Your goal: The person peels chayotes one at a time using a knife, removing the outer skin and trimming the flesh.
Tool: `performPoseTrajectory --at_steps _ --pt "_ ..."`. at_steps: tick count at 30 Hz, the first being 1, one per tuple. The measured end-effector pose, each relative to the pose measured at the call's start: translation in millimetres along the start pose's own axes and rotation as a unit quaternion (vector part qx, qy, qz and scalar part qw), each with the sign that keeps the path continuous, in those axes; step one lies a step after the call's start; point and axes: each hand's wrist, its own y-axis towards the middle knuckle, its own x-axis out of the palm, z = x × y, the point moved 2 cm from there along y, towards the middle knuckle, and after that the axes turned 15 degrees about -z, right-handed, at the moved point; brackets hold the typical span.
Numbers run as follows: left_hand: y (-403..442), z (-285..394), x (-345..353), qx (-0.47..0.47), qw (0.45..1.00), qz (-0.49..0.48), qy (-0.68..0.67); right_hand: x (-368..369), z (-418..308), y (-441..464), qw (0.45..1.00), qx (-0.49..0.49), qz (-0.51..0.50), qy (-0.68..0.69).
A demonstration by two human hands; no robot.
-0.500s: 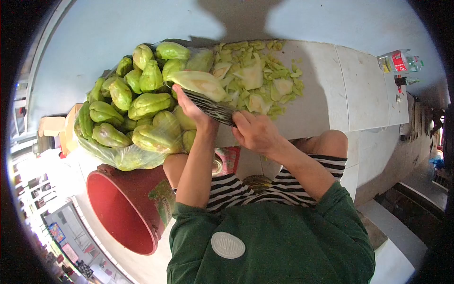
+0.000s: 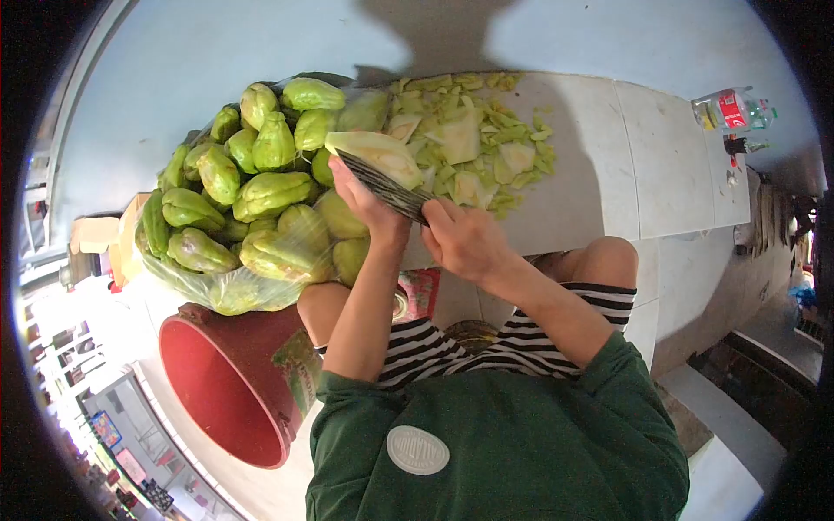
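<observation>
My left hand [image 2: 375,207] is closed on a peeled pale chayote [image 2: 375,153], cupping it from below; part of it is hidden behind the blade. A broad knife [image 2: 380,186] lies slantwise against the near side of the chayote, its blade looking streaked. Its handle is wrapped in my right hand [image 2: 469,241]. Left of my hands, whole green chayotes [image 2: 274,193] fill a clear plastic bag [image 2: 213,291]. Just beyond them, strips of peel and trimmings [image 2: 530,143] are strewn over the tiled ledge [image 2: 578,187], with several paler cut pieces [image 2: 458,139] among them.
A red bucket [image 2: 287,408] lies tipped near my left leg, below the bag. Plastic bottles [image 2: 728,111] lie at the ledge's right end. The wall [image 2: 582,39] rises behind the ledge. A cardboard box [image 2: 130,234] sits beyond the bag.
My left hand and the chayote have shifted slightly right, and the chayote seems turned a little. The knife blade now sits more steeply against it.
</observation>
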Motion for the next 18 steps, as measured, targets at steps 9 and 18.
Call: performPoseTrajectory --at_steps 9,18 --pt "-5.2 2.5 16.5 -0.041 0.998 0.05 0.026 0.2 2.1 0.1 0.999 0.009 -0.012 -0.029" --pt "-2.9 0.4 15.2 0.032 0.996 0.002 0.086 -1.4 -3.3 1.0 0.999 0.039 0.009 0.031"
